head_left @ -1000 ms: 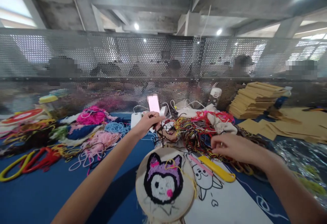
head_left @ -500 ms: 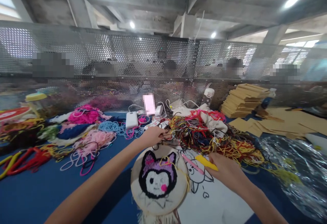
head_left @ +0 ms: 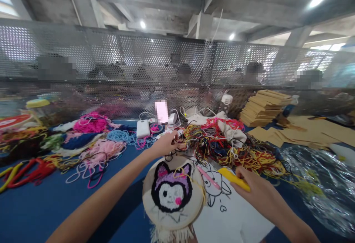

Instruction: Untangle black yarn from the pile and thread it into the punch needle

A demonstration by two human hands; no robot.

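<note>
At the left edge of the tangled yarn pile (head_left: 210,143), my left hand (head_left: 165,145) has its fingers bent; what they pinch is too small to make out. My right hand (head_left: 255,189) grips a yellow punch needle (head_left: 234,179) above a white paper (head_left: 230,217) with a cartoon drawn in black. On that paper lies a slim pink tool (head_left: 209,177). Between my arms rests an embroidery hoop (head_left: 149,213) with fringed cloth. Its black, purple and white cartoon head (head_left: 171,195) is worked in yarn, and a loose yellow strand (head_left: 181,174) crosses it.
Pink, blue and other yarn bundles (head_left: 94,150) lie left, near red-handled scissors (head_left: 36,172). A white power bank (head_left: 143,129) stands at the back. Stacked brown envelopes (head_left: 263,108) and crumpled clear plastic (head_left: 318,191) are right. A perforated metal screen (head_left: 155,58) closes the far side.
My right hand has shifted right and slightly down with the yellow punch needle, away from the pink tool. My left hand has moved slightly, its fingers still at the pile's edge.
</note>
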